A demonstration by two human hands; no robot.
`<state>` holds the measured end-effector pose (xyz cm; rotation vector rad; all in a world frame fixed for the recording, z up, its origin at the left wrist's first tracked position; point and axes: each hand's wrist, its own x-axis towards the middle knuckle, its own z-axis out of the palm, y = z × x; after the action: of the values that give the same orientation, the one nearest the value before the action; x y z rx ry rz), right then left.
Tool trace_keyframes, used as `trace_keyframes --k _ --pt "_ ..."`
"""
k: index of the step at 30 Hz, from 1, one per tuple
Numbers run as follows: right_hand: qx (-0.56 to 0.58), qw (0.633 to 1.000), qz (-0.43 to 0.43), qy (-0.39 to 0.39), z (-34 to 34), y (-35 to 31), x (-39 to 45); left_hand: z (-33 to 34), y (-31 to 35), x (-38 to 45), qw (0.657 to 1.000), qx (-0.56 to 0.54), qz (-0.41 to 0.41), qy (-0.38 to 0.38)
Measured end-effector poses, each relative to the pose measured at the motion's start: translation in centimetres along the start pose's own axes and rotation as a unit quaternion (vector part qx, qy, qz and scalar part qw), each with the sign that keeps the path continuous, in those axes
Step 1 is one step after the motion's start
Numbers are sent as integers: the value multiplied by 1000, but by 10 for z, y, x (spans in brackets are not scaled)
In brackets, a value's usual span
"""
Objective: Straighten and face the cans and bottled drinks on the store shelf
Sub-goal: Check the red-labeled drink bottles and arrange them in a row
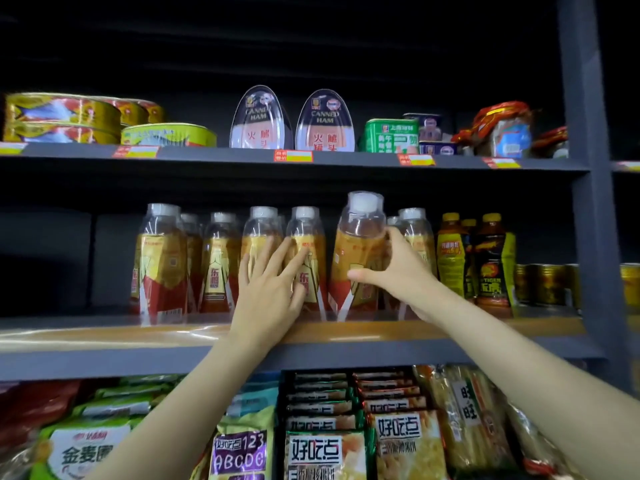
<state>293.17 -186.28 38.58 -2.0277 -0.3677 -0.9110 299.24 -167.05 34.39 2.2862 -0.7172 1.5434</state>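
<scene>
Right hand [398, 268] wrapped round a tall bottle [358, 251] on the middle shelf [104, 336]: thumb across the label front, fingers curled behind at 3 o'clock of the body. Bottle tipped a little, white cap leaning toward 1 o'clock and standing higher than its neighbours' caps. Base hidden partly by the wrist; whether lifted or resting cannot be told.

Left hand [273, 285] flat and spread, fingers straight, pressed against two bottles [304, 244] just at 9 o'clock of the held one, fingertips pointing to 1 o'clock. Nothing gripped there. Both forearms reaching up from 6 o'clock, right one entering from 4 o'clock.

More of the same amber bottles [161, 258] in a row toward 9 o'clock, upright. Darker yellow-capped bottles [491, 261] at 3 o'clock, gold cans [547, 284] beyond them.

Top shelf at 12 o'clock: flat fish tins [62, 117], two ham tins [325, 123] standing on edge, green tin [391, 135], price tags [293, 156] along the lip. Bottom at 6 o'clock: snack packs [325, 452]. Grey upright post [585, 168] at 3 o'clock, dark behind.
</scene>
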Motion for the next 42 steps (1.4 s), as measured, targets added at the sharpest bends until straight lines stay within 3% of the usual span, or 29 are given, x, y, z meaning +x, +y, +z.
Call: trace_keyframes --k 3,7,8,9,11,12,13,15,17,19,22,24,26,27,29,30,31,33,36,37,40,42 --pt "181 981 25 68 -16 -5 -22 -16 26 -14 981 -189 -39 22" --pt "394 913 69 76 -35 -15 -35 -36 63 -22 913 -390 -96 -71" --pt "434 896 72 65 -39 -18 -38 -40 69 -19 873 -459 -132 -96" --pt "464 881 72 51 -42 -21 -41 -45 75 -16 812 -543 -174 -126" --pt "499 863 72 25 -47 -24 -46 -51 84 -14 659 -694 -234 -171" --pt "503 861 76 12 -49 -25 -49 -53 88 -15 613 -733 -245 -167" --pt "502 861 82 2 -51 -25 -52 -53 90 -16 597 -748 -246 -155" --pt "492 864 107 -18 -56 -25 -57 -55 94 -16 625 -739 -226 -114" --pt "513 845 154 -17 -59 -25 -60 -60 91 -13 729 -663 -160 -66" --pt "550 812 195 -2 -59 -24 -62 -65 82 -11 827 -555 -60 -68" --pt "555 805 208 16 -54 -23 -64 -70 74 -13 880 -465 27 -95" --pt "565 802 194 28 -50 -23 -64 -73 73 -16 870 -484 14 -92" --pt "571 802 167 47 -46 -25 -62 -78 77 -17 827 -548 -43 -119" --pt "566 810 149 49 -45 -26 -61 -80 76 -16 787 -595 -83 -143" --pt "551 826 111 41 -43 -28 -59 -82 75 -15 667 -697 -180 -193" --pt "547 831 95 33 -43 -29 -59 -82 74 -14 625 -723 -212 -204" --pt "544 835 82 23 -44 -28 -59 -81 72 -15 619 -726 -225 -196" --pt "521 850 78 -2 -45 -27 -61 -79 70 -16 678 -690 -212 -141" --pt "510 850 129 -29 -44 -28 -60 -80 63 -11 858 -505 -86 -36" --pt "520 842 141 -33 -42 -28 -60 -79 60 -10 895 -446 -25 -22" --pt "526 839 139 -11 -38 -26 -63 -76 60 -13 921 -382 68 -40" --pt "466 879 96 32 -38 -25 -67 -71 55 -18 931 -348 79 -81"
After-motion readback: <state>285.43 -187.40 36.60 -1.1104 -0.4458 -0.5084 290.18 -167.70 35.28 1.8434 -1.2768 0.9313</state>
